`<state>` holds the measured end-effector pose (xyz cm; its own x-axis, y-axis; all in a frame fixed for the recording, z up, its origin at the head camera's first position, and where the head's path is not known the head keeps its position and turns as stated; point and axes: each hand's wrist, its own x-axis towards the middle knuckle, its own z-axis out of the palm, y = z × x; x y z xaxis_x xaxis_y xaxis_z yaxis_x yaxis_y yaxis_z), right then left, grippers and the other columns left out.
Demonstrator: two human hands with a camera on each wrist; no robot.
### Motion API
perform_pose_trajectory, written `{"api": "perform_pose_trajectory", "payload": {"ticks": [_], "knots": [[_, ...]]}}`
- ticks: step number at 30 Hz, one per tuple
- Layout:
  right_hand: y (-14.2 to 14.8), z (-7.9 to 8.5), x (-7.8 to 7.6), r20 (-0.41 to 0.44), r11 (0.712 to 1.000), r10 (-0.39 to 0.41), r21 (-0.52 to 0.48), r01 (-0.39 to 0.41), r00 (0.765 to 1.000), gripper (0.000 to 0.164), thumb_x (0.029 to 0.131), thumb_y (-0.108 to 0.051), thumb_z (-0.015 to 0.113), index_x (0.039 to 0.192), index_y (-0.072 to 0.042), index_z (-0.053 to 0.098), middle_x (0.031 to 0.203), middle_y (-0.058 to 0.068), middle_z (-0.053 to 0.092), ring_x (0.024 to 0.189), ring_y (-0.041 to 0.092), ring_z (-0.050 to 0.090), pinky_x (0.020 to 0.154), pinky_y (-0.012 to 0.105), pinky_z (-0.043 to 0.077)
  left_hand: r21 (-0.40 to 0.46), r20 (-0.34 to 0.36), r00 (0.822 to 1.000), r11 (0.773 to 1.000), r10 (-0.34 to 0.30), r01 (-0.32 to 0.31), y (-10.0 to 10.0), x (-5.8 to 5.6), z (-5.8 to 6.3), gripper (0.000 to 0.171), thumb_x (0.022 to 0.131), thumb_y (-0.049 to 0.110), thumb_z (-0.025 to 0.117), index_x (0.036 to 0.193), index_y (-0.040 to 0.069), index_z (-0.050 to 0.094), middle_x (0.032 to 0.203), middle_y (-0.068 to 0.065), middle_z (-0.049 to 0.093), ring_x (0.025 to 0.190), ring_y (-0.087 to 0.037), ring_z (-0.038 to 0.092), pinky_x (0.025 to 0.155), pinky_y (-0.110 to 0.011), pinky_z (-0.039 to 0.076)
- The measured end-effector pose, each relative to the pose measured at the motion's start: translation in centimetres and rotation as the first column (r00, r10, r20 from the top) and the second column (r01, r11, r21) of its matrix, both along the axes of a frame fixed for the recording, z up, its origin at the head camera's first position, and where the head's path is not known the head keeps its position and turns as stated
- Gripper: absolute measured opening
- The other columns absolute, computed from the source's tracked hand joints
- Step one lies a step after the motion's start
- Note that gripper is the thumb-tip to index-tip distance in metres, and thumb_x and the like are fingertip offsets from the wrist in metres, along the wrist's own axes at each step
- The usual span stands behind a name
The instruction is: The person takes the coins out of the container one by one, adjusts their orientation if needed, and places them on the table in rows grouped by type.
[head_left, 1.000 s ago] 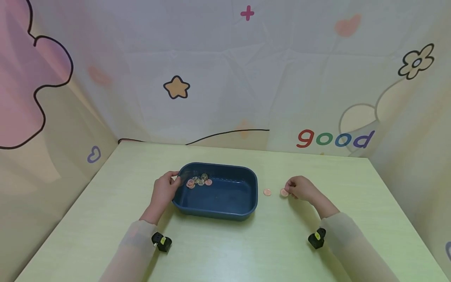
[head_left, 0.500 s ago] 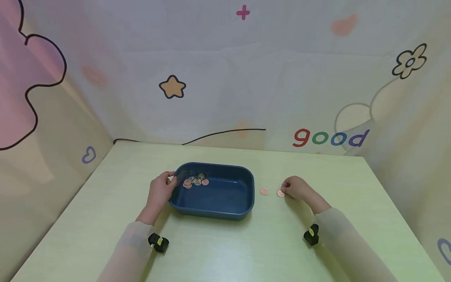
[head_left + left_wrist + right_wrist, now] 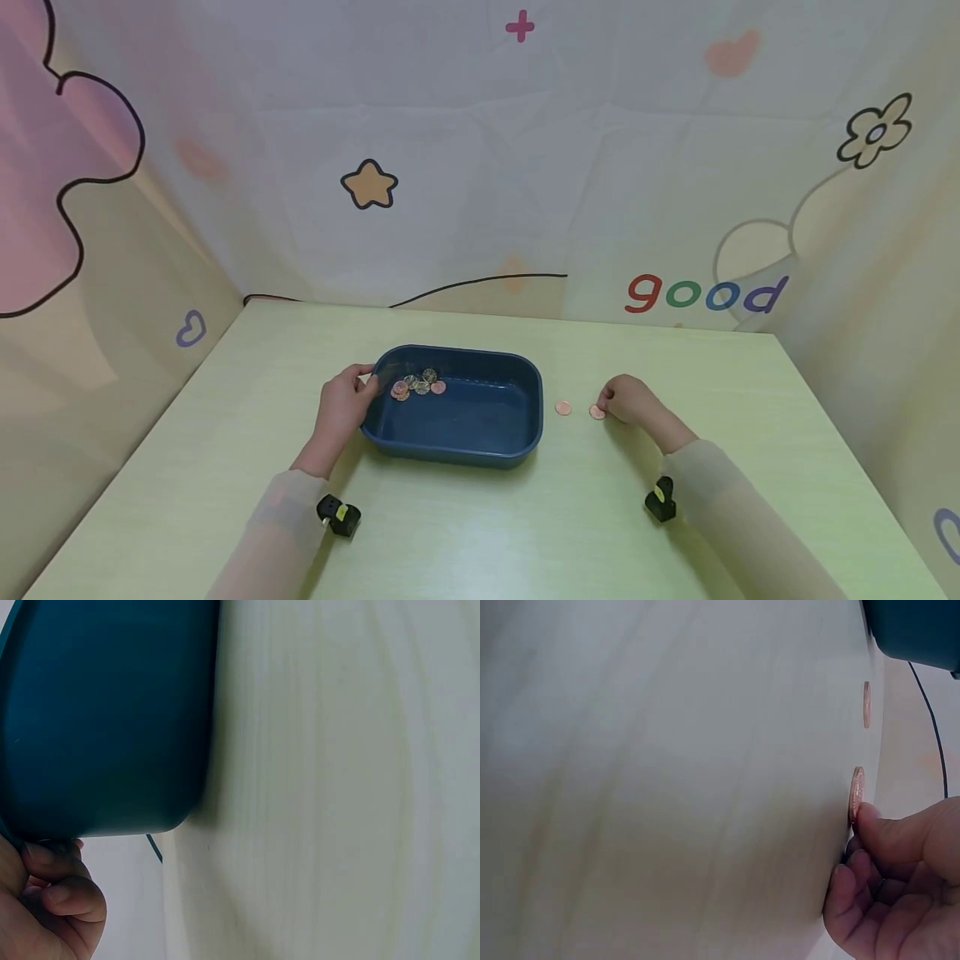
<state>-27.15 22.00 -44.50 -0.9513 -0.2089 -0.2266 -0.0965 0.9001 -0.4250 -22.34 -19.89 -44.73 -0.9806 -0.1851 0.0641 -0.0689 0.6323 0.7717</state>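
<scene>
A dark blue rectangular tub [image 3: 457,457] stands on the table, with several copper- and brass-coloured coins [image 3: 422,387] gathered in its back left corner. My left hand [image 3: 347,408] grips the tub's left end, thumb at the rim; the left wrist view shows curled fingers [image 3: 75,898] below the tub's side. To the right of the tub, my right hand [image 3: 632,400] pinches the edge of a copper coin [image 3: 856,793] at the tabletop, its thumb on the coin and the other fingers curled. Another copper coin [image 3: 563,407] lies flat between that coin and the tub.
The pale wood-grain table [image 3: 465,533] runs back to a printed cloth backdrop [image 3: 465,208], which also closes off both sides. A small black camera [image 3: 339,516] sits on the left wrist, and a similar black camera [image 3: 661,500] on the right.
The head view has shifted slightly. My right wrist has turned a little, and its fingertips stay at the same copper coin. The left hand keeps its grip on the tub.
</scene>
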Motion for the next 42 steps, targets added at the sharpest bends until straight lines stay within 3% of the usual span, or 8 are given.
{"api": "perform_pose_trajectory", "payload": {"ticks": [11, 20, 24, 29, 32, 37, 42], "knots": [[-0.5, 0.1, 0.1, -0.054, 0.999, 0.019, 0.034, -0.017, 0.998, 0.018, 0.097, -0.006, 0.061, 0.082, 0.003, 0.067, 0.082, 0.011, 0.063, 0.074, 0.020, 0.052, 0.068, 0.027, 0.041, -0.010, -0.015, 1.000, 1.000, 0.009, -0.009, -0.2, 0.0, -0.1, 0.038, 0.100, 0.013, 0.055, 0.132, -0.007, 0.064, 0.061, 0.001, 0.050, 0.053, -0.011, 0.041, 0.052, -0.025, 0.033], [-0.5, -0.4, 0.5, -0.080, 1.000, 0.012, -0.015, -0.014, 0.997, 0.017, 0.098, -0.005, 0.060, 0.083, 0.001, 0.062, 0.084, 0.013, 0.063, 0.075, 0.021, 0.052, 0.072, 0.031, 0.043, -0.013, -0.015, 1.000, 1.000, 0.013, -0.013, -0.1, 0.2, 0.1, 0.037, 0.100, 0.011, 0.055, 0.131, -0.007, 0.064, 0.062, -0.001, 0.051, 0.053, -0.012, 0.041, 0.053, -0.026, 0.034], [0.0, -0.1, 0.3, -0.033, 0.998, 0.018, -0.052, -0.020, 0.999, 0.016, 0.099, -0.006, 0.059, 0.086, 0.002, 0.063, 0.085, 0.012, 0.062, 0.076, 0.020, 0.052, 0.070, 0.030, 0.042, -0.012, -0.006, 1.000, 1.000, 0.006, -0.007, 0.0, 0.3, 0.2, 0.038, 0.100, 0.012, 0.055, 0.131, -0.007, 0.064, 0.063, -0.001, 0.051, 0.053, -0.012, 0.041, 0.053, -0.026, 0.034], [0.4, 0.9, 0.1, 0.149, 0.981, -0.020, -0.189, 0.049, 0.989, 0.014, 0.102, -0.008, 0.056, 0.100, 0.005, 0.062, 0.086, 0.007, 0.057, 0.074, 0.016, 0.048, 0.065, 0.026, 0.042, -0.007, -0.004, 1.000, 1.000, 0.003, -0.003, 0.1, 0.2, 0.2, 0.039, 0.100, 0.013, 0.055, 0.132, -0.006, 0.063, 0.062, 0.000, 0.051, 0.053, -0.012, 0.041, 0.053, -0.026, 0.034], [0.5, 1.8, 0.0, 0.205, 0.963, -0.032, -0.254, 0.085, 0.978, 0.019, 0.103, -0.012, 0.056, 0.110, 0.006, 0.060, 0.093, 0.010, 0.058, 0.080, 0.018, 0.053, 0.069, 0.027, 0.049, -0.003, -0.002, 1.000, 1.000, 0.005, -0.005, 0.1, 0.1, 0.2, 0.039, 0.100, 0.013, 0.055, 0.133, -0.006, 0.063, 0.063, -0.001, 0.051, 0.053, -0.012, 0.041, 0.053, -0.026, 0.035], [-0.1, 3.8, -0.3, 0.124, 0.953, 0.011, -0.303, 0.027, 0.992, 0.026, 0.104, -0.015, 0.056, 0.118, 0.007, 0.059, 0.110, 0.022, 0.062, 0.096, 0.029, 0.063, 0.078, 0.033, 0.055, -0.006, -0.003, 1.000, 1.000, 0.003, -0.003, 0.1, 0.2, 0.1, 0.038, 0.100, 0.012, 0.055, 0.133, -0.006, 0.063, 0.063, -0.001, 0.050, 0.053, -0.012, 0.041, 0.053, -0.027, 0.034], [-0.9, 6.3, -0.5, 0.039, 0.950, 0.047, -0.309, -0.033, 0.998, 0.030, 0.105, -0.017, 0.055, 0.122, 0.007, 0.059, 0.114, 0.026, 0.062, 0.101, 0.035, 0.063, 0.081, 0.033, 0.055, -0.006, -0.004, 1.000, 1.000, 0.004, -0.004, 0.2, 0.3, 0.1, 0.039, 0.100, 0.013, 0.055, 0.132, -0.006, 0.063, 0.062, 0.000, 0.049, 0.053, -0.012, 0.041, 0.053, -0.026, 0.034]]}}
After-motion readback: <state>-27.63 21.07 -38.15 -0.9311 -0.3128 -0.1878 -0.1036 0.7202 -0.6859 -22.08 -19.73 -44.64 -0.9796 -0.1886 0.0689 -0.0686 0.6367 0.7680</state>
